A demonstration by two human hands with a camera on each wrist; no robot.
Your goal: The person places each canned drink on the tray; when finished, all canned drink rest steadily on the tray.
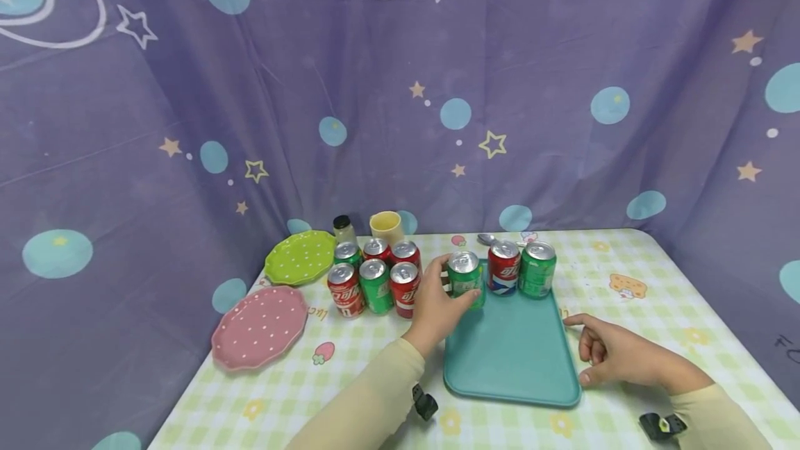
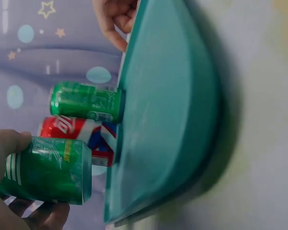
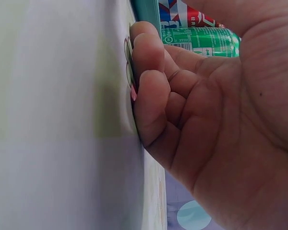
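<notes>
My left hand point(image 1: 439, 303) grips a green soda can point(image 1: 464, 271), thumb on one side and fingers on the other. In the left wrist view this can point(image 2: 50, 170) is held over the left part of the teal tray point(image 1: 509, 360). A red soda can point(image 1: 503, 268) and another green soda can point(image 1: 537, 271) stand side by side at the tray's far end. My right hand point(image 1: 619, 353) rests low beside the tray's right edge, index finger and thumb reaching toward the rim, other fingers loosely curled with nothing in them.
Left of the tray, several red and green cans point(image 1: 375, 287) stand in two rows. Behind them are a dark-lidded jar point(image 1: 343, 230) and a yellow cup point(image 1: 387, 227). A green plate point(image 1: 300, 257) and a pink plate point(image 1: 260, 328) lie farther left. A spoon point(image 1: 486, 239) lies behind the tray.
</notes>
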